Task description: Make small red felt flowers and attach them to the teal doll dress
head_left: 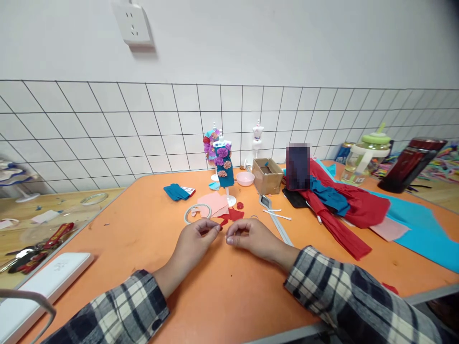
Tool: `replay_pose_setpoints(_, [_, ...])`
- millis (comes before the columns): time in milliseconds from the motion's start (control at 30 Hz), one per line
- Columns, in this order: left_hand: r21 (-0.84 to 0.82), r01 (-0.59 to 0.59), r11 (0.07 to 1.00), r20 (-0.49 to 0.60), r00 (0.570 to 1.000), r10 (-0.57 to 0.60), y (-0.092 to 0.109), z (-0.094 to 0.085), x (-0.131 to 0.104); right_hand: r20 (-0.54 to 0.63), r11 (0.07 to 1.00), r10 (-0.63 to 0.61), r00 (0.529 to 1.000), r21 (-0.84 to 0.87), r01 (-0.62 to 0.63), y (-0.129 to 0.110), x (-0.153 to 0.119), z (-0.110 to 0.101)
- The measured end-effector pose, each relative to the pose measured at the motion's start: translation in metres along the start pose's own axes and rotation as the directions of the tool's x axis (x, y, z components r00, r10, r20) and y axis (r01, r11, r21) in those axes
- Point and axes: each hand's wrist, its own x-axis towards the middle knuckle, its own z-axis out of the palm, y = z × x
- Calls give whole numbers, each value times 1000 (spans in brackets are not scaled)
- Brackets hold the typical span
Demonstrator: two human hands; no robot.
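Just above the orange table [215,286], my left hand [196,241] is closed in a pinch, with a small piece of red crepe paper [223,223] showing at its fingertips. My right hand [253,235] is also pinched, close beside the left but apart from it; whatever lies between its fingers is too small to make out. Beyond the hands are red paper scraps [235,215] and a small rolled red flower [240,205]. A roll of tape [187,215] rests partly on pink paper [217,203]. A miniature dress form [225,179] wears blue paper with purple and peach flowers.
Behind stand another decorated form [208,148], a bare white form [257,136], a pink bowl [245,179] and a cardboard box [267,179]. Rightward are a phone [298,167], red paper [362,205], a green-lidded jug [364,160] and a dark flask [412,165]. A white box-shaped device [53,282] lies left.
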Motion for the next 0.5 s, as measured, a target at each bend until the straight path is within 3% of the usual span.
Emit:
replay_pose_setpoints(167, [-18, -2, 1000, 55, 998, 3, 3, 4, -2, 47, 982, 113, 992, 145, -119, 4, 0, 7])
replay_pose_setpoints(367, [29, -74, 997, 34, 997, 73, 3, 5, -7, 44, 973, 170, 984, 151, -175, 2, -6, 9])
replay_pose_setpoints(500, [18, -79, 997, 39, 996, 78, 6, 4, -9, 75, 985, 144, 987, 85, -150, 5, -8, 9])
